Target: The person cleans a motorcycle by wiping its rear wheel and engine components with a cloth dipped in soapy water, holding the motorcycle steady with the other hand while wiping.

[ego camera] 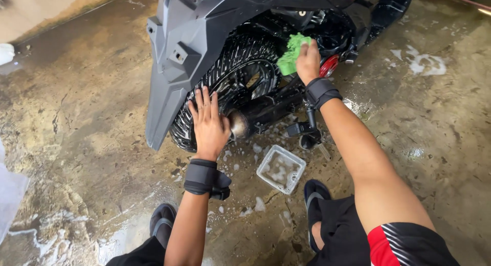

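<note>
- Fingers (299,46) of the right hand (308,63) are curled and clamped on a green cloth (290,54), pressing it against the black bodywork just above the rear wheel.
- Green cloth sits bunched at the upper right of the rear tyre (232,56), between the tyre and a red part (329,66) of the scooter, which lies just beside the right wrist.
- Left hand (208,124) lies flat with its fingers spread apart on the lower part of the wet, treaded tyre; it grips nothing, only rests on the rubber.
- Just right of the left hand, touching or nearly touching the thumb, is the rounded metal end of the exhaust (238,125).
- Both wrists carry black straps: one on the left wrist (203,177), one on the right wrist (320,90).
- Above and left of the tyre hangs the long black rear mudguard (176,66), tilted down toward the floor.
- On the floor between the person's feet and the wheel stands a small clear square container (281,169) with soapy water in it.
- Wet concrete floor (92,123) around the scooter carries patches of white foam.
- Dark sandals show at the bottom, the left foot (162,220) and the right foot (313,194), well apart from the wheel.
</note>
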